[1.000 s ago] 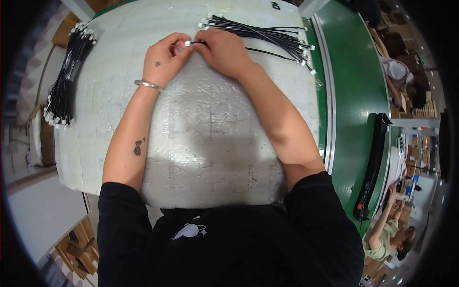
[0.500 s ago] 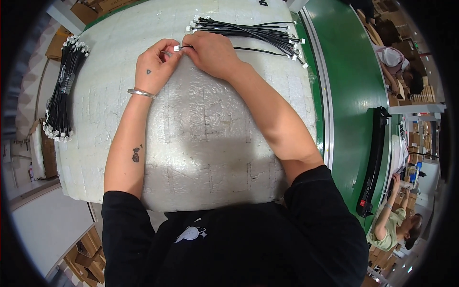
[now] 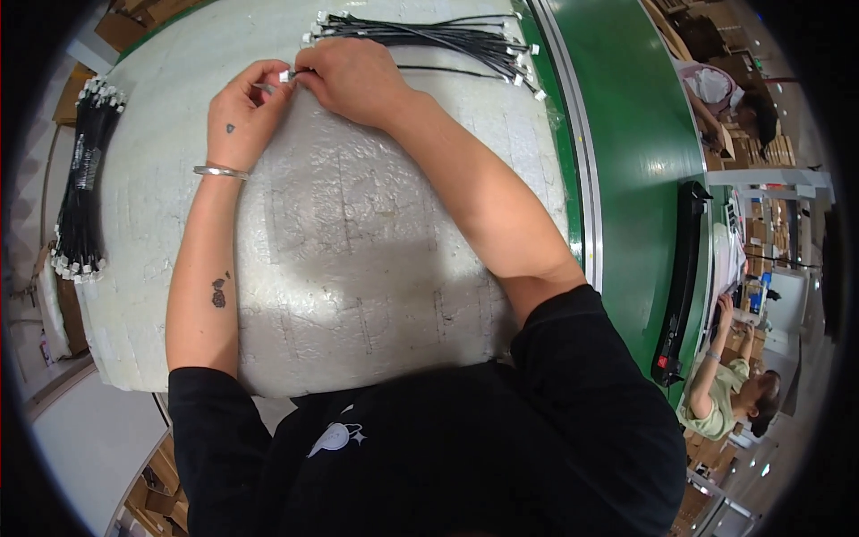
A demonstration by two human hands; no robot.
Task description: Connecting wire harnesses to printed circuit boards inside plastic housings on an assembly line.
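Pinching one black cable (image 3: 447, 69) by its white connector (image 3: 285, 77), 11 o'clock from frame centre, above the counter (image 3: 385, 206). Left grip (image 3: 242, 116): thumb and forefinger together, clamped on the connector. Right grip (image 3: 356, 80): closed on the cable right behind it, fingertips just beside the left's. Cable stretch under the right palm is hidden; comes out past it toward 3 o'clock.

Loose pile of black cables (image 3: 429, 36) with white plugs, 12 o'clock, just beyond the right grip. Second bundle (image 3: 85, 170), 9 to 10 o'clock, near the counter's edge, well apart from the hands, clear wrap round its middle.

Counter: pale, film-covered, glossy. Metal rail (image 3: 577, 134) beside it at 2 o'clock, then a green surface (image 3: 626, 161) carrying a black bar (image 3: 682, 277) at 3. Co-worker in light green (image 3: 716, 407) at 4, another person (image 3: 711, 87) at 2.
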